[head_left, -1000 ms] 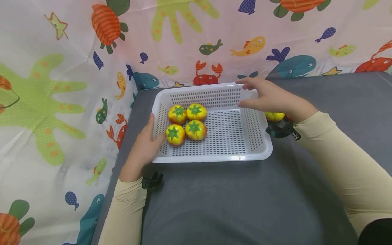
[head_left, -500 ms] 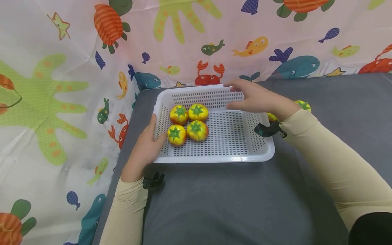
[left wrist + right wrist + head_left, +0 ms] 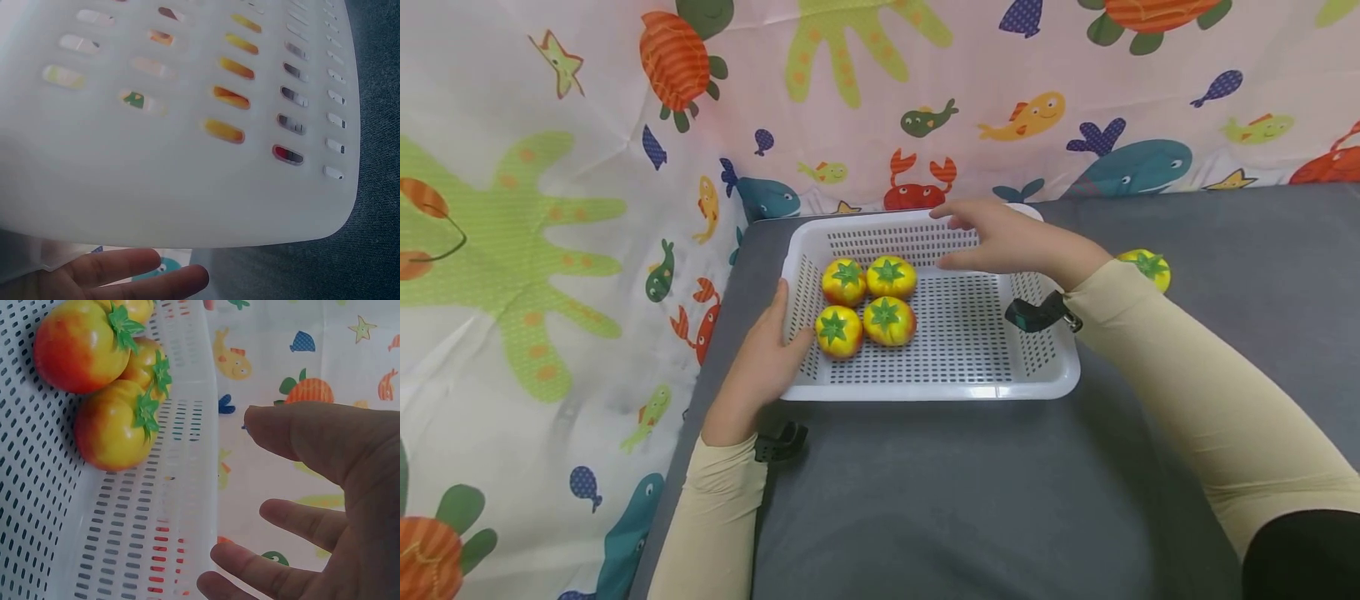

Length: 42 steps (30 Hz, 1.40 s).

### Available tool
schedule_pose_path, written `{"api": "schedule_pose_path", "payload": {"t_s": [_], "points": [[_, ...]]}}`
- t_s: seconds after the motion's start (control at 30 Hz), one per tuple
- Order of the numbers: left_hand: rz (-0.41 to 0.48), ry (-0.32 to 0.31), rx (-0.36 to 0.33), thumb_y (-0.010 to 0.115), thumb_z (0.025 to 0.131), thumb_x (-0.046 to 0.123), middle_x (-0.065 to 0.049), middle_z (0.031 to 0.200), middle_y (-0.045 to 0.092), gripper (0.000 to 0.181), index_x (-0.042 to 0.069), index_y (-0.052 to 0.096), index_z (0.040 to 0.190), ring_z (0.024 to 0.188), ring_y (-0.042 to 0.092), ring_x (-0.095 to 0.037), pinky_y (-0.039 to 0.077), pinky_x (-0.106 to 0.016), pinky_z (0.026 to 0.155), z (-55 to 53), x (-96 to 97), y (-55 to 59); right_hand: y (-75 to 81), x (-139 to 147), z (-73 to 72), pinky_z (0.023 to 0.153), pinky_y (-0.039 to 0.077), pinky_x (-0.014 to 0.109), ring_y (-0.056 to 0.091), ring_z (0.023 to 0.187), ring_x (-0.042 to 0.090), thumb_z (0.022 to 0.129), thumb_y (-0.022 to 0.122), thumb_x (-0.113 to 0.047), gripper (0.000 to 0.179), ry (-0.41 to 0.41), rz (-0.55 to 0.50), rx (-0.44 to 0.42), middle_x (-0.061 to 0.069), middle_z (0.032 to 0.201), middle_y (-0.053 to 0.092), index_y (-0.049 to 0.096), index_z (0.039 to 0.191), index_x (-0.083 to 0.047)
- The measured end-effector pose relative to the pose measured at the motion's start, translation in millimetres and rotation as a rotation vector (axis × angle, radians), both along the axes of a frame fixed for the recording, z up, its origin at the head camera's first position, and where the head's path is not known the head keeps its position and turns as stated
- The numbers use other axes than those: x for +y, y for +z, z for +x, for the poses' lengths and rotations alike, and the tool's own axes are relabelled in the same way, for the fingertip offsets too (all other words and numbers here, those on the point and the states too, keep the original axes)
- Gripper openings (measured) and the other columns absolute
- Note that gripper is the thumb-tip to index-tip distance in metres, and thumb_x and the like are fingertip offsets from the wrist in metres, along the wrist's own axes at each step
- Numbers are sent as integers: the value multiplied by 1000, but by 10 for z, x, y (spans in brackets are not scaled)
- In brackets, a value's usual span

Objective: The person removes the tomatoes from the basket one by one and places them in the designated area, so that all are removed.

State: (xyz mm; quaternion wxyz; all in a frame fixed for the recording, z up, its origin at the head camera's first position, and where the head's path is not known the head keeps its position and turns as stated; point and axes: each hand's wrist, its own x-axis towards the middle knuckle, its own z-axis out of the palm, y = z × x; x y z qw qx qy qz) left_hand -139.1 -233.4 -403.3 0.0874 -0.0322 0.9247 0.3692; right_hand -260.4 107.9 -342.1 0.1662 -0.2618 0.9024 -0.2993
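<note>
A white perforated plastic basket (image 3: pixel 958 337) lies on the grey table, with several yellow-red tomatoes (image 3: pixel 890 322) with green star-shaped leaf tops grouped in its left half. My left hand (image 3: pixel 760 367) is at the basket's left side, its thumb reaching over the rim. In the left wrist view, two straight fingers (image 3: pixel 169 282) show beside the basket's outer wall (image 3: pixel 156 194). My right hand (image 3: pixel 1011 237) hovers over the back right part of the basket, thumb and fingers spread apart. Nothing is between them; in the right wrist view the tomatoes (image 3: pixel 115 428) are off to the side.
One more tomato (image 3: pixel 1150 268) sits on the table to the right of the basket, partly behind the right sleeve. A sea-animal printed curtain (image 3: pixel 850 50) borders the grey table (image 3: pixel 970 492) at the back and left. Each wrist wears a black strap (image 3: pixel 1037 315).
My right hand has moved left over the basket, bringing the tomato on the right of the table into view beyond my sleeve. The left hand stays at the basket's left side.
</note>
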Motion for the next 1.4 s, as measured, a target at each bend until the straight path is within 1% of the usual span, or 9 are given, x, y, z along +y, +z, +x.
{"api": "schedule_pose_path", "payload": {"t_s": [0.13,0.3,0.4,0.53,0.73,0.97,1.17,1.4], "points": [[1,-2,5,57,105,36,-9,173,25,87,36,-2,169,108,70,-36,66,-45,75,-9,-5,-2,0,-55,-34,107,49,64,49,139,43,93,77,-33,77,0,16,-14,22,156,49,44,159,-13],[1,0,3,57,105,36,-11,172,27,87,36,-2,169,108,70,-36,66,-45,74,-9,-7,-6,1,-153,-58,109,49,63,49,139,41,94,77,-34,76,11,6,-34,21,156,49,44,159,-14],[-4,1,-6,57,105,37,-11,172,26,87,37,-2,169,110,69,-36,65,-45,76,-6,-3,-12,-4,-209,-68,110,48,62,48,141,41,94,76,-35,75,2,-4,-52,20,156,50,44,159,-15],[-10,-3,2,57,104,37,-13,170,29,87,36,-1,169,110,69,-36,66,-45,76,-10,2,-20,-18,-269,-87,111,48,62,48,142,39,94,76,-36,74,-18,-18,-68,18,155,51,45,158,-17],[-24,-6,11,57,105,37,-13,170,30,87,34,-1,169,111,67,-36,65,-47,78,-20,-3,-19,-31,-370,-115,110,50,58,49,140,38,95,75,-35,71,-13,-37,-72,17,154,52,47,157,-15],[-29,0,3,57,104,38,-13,170,29,87,36,-1,169,110,68,-36,65,-46,77,-13,-6,-6,-47,-532,-184,109,51,56,50,141,36,95,75,-33,69,11,-11,-68,16,154,54,48,157,-17],[-23,3,-1,57,104,39,-13,170,29,87,36,-2,169,109,69,-35,66,-45,76,-3,-20,-15,-75,-624,-214,111,49,57,49,141,35,96,76,-32,69,27,-12,-108,16,155,52,47,156,-16],[-27,8,2,57,104,39,-13,169,31,87,36,-1,169,106,70,-34,66,-43,75,10,-14,-1,-158,-637,-218,111,49,58,49,141,35,97,75,-33,67,13,-7,-151,16,156,51,48,156,-18]]}}
